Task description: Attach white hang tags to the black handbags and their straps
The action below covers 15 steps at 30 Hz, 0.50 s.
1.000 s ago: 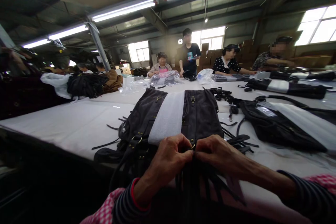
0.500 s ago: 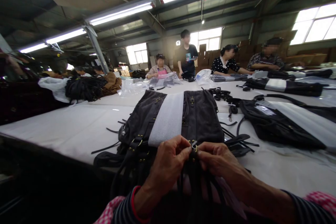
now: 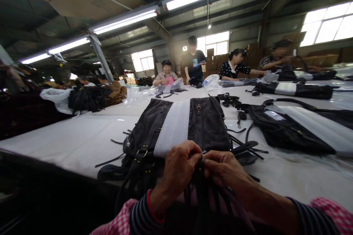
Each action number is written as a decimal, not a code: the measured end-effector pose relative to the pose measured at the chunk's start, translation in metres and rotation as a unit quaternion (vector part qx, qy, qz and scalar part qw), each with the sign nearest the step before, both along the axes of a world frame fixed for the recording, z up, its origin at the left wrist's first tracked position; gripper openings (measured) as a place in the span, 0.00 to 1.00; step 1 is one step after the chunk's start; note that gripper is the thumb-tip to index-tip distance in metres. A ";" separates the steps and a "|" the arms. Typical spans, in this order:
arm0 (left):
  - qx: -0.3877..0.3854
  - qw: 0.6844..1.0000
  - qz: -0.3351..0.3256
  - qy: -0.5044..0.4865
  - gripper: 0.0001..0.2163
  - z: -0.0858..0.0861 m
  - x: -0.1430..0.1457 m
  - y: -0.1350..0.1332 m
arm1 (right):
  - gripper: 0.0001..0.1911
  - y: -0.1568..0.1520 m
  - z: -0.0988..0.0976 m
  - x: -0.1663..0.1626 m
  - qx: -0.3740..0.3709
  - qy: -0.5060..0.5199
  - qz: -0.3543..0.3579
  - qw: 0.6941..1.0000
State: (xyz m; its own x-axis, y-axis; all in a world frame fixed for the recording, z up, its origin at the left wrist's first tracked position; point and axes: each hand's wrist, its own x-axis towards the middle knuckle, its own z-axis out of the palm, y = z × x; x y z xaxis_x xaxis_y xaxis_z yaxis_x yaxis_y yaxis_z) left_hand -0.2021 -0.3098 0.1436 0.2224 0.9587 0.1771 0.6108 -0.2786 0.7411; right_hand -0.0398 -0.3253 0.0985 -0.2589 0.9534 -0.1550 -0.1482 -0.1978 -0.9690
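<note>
1. At the left of the pale table (image 3: 74, 132), white plastic (image 3: 55, 97) lay beside a dark heap (image 3: 88, 98), with brown material (image 3: 118, 93) just to its right.
2. Across the table, a seated co-worker in pink (image 3: 166, 78) sat behind clear plastic (image 3: 135, 96).
3. Front and middle, before the person I watched: a dark bag (image 3: 206, 128) with small metal buckles, lying on the table. A white wrap (image 3: 172, 128) ran over it lengthwise; dark straps splayed out on both sides.
4. Left hand (image 3: 179, 165) at the bag's near end, thumb and forefinger pinched on a small brass-coloured fitting (image 3: 203, 157). Striped cuff, pink-checked sleeve.
5. Beyond the bag stood a co-worker in a dark T-shirt (image 3: 195, 64).
6. Right hand (image 3: 224, 169) met the left almost tip to tip, pinching the same fitting. Fingers partly covered it.
7. Right of the bag's far end: small dark coils (image 3: 228, 100). Behind them, a co-worker in polka dots (image 3: 233, 70), one arm stretched along the table.
8. Farther right, apart from the first, lay a second dark bag (image 3: 263, 126) under its own white covering (image 3: 311, 119).
</note>
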 end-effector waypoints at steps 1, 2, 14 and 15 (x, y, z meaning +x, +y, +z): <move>0.016 1.000 0.000 0.016 0.05 0.001 0.000 -0.002 | 0.15 -0.001 0.002 0.001 0.005 -0.008 0.001 1.000; 0.026 0.999 -0.002 0.024 0.05 0.002 0.000 -0.004 | 0.14 -0.001 0.005 0.002 0.010 -0.019 0.003 1.000; -0.067 0.981 -0.023 -0.179 0.10 0.000 -0.002 -0.004 | 0.14 0.003 0.002 0.006 0.053 -0.027 -0.012 0.998; -0.065 0.982 -0.012 -0.176 0.12 -0.004 -0.004 -0.005 | 0.14 0.002 0.001 0.003 0.056 -0.018 -0.021 0.998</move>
